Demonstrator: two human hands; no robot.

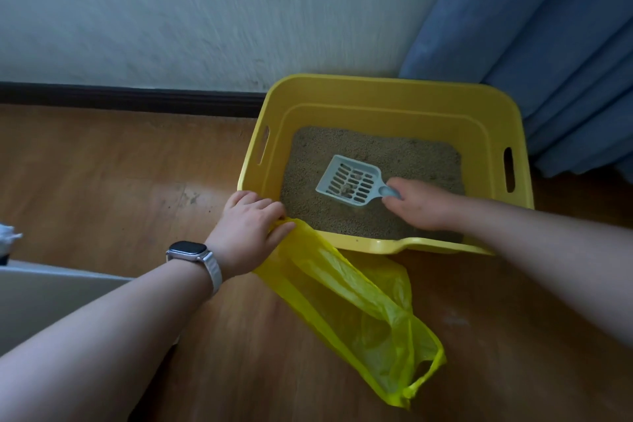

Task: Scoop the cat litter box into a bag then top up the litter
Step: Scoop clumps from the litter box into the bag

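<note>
1. Yellow plastic forms the litter box, which sits on the wooden floor hard against the wall's dark skirting, with a blue curtain just beside its far right corner.
2. Right hand reaches inside the box, its fingers closed around the handle of the pale blue slotted scoop. The scoop is near the middle of the litter, and a few small clumps show on its slots.
3. Left hand is at the box's near left corner, fingers pinched on one end of the yellow plastic bag. The rest of the bag trails limp across the floor in front of the box, and its mouth does not look open.
4. Judging the step in hand as sifting and lifting clumps: hold the scoop level and shake it gently over the box so clean grains fall back through the slots.
5. Before carrying the load over, the bag likely needs spreading open and bringing close to the box's near rim, or clumps may spill onto the floor.
6. Topping up looks not yet begun; no fresh litter supply can be made out.
7. No brand, label or writing is readable; the watch face on the left wrist is dark.
</note>
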